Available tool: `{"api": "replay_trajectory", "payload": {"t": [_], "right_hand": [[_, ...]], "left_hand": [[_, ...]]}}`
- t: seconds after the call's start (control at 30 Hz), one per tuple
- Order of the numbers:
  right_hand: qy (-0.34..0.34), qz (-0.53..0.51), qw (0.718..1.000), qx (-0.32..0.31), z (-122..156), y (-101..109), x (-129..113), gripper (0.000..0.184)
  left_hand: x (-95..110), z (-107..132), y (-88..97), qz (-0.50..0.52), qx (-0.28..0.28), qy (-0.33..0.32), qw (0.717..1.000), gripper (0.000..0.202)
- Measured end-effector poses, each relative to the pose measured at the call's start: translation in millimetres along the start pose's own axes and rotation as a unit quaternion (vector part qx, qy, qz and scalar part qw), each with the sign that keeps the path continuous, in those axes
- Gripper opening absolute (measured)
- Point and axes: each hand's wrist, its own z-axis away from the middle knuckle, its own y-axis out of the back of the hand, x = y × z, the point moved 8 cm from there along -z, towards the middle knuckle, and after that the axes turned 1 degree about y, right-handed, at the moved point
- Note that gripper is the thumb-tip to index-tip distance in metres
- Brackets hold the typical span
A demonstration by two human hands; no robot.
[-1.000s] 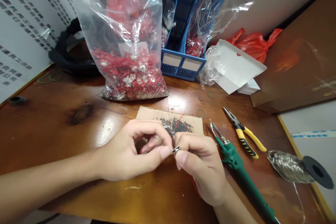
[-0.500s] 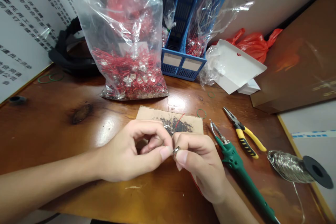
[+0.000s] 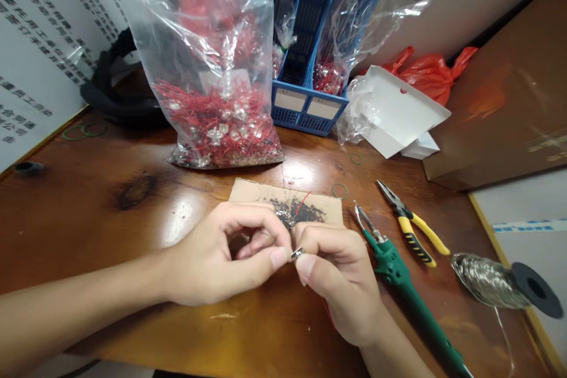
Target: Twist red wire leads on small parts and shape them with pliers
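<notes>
Polished desk wood [image 3: 88, 218] spread wide left of the cardboard scrap [image 3: 248, 190]. Over the scrap's near edge the left hand [image 3: 217, 260] curled, its thumb and forefinger pinching a small metal part [image 3: 297, 253]. The right hand [image 3: 341, 277] pinched the part's other side. Right of the scrap, a soldering iron [image 3: 398, 277], pliers [image 3: 411, 230] and a solder spool [image 3: 500, 283] crowded the desk.

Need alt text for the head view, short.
The left hand and right hand pinch a small metal part between fingertips above a scorched cardboard scrap on a wooden table. A green soldering iron, yellow-handled pliers and a solder spool lie to the right; a clear bag of red wires stands behind.
</notes>
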Motion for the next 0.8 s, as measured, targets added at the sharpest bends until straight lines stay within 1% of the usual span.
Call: {"api": "replay_trajectory", "payload": {"t": [0.2, 0.5, 0.8], "right_hand": [[0.011, 0.023, 1.000, 0.005, -1.4, 0.3, -3.2, 0.036], [0.018, 0.021, 1.000, 0.003, -1.6, 0.1, -5.7, 0.035], [0.033, 0.054, 0.998, 0.011, -0.9, 0.5, -8.6, 0.034]], "left_hand": [[0.6, -0.5, -0.2, 0.000, 0.002, -0.004, 1.000, 0.006], [0.8, -0.1, -1.7, -0.001, -0.001, -0.004, 1.000, 0.007], [1.8, -0.6, -1.0, -0.009, 0.002, -0.009, 1.000, 0.007]]}}
